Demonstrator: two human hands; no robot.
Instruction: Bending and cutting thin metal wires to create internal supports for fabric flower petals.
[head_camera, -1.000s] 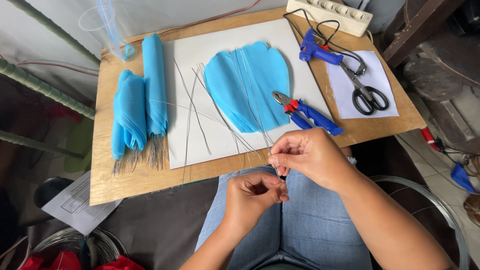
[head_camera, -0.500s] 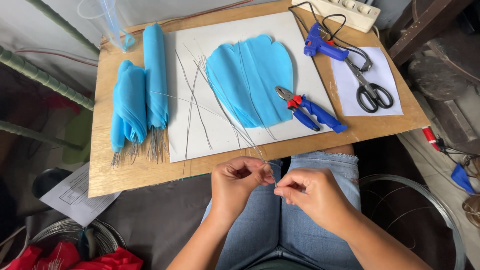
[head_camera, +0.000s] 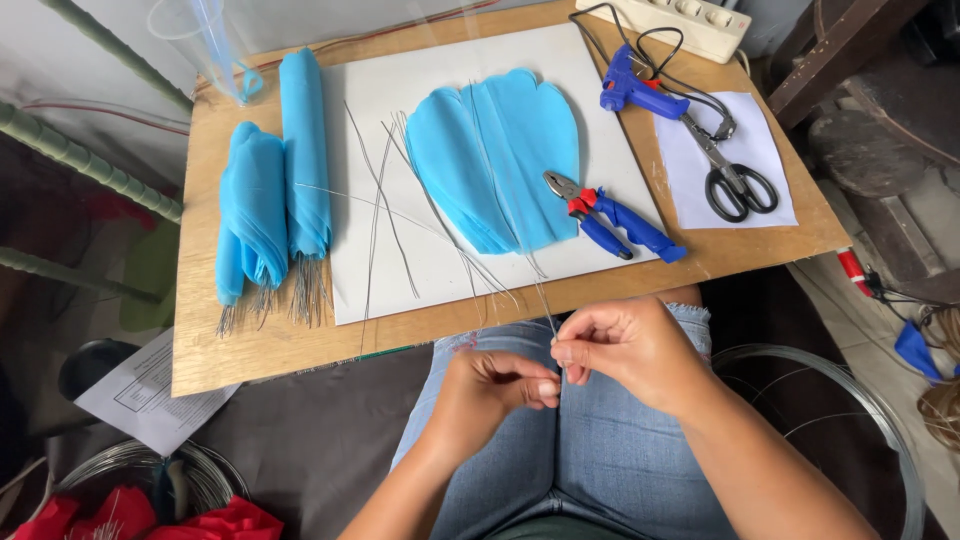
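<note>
Both hands have drawn together over the lap: right hand (head_camera: 625, 345) and left hand (head_camera: 490, 395) pinching one thin wire (head_camera: 545, 300)

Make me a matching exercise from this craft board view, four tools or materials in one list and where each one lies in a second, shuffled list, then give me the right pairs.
Things:
1. scissors
2. pliers
3. glue gun
4. thin wire

Places:
A. pinched between the left hand and right hand, over the lap
B. on the small white sheet at the board's right end
C. far side of the board, near the power strip
D. just right of the flat blue petal pieces

Pairs: 1-B, 2-D, 3-C, 4-A
</note>
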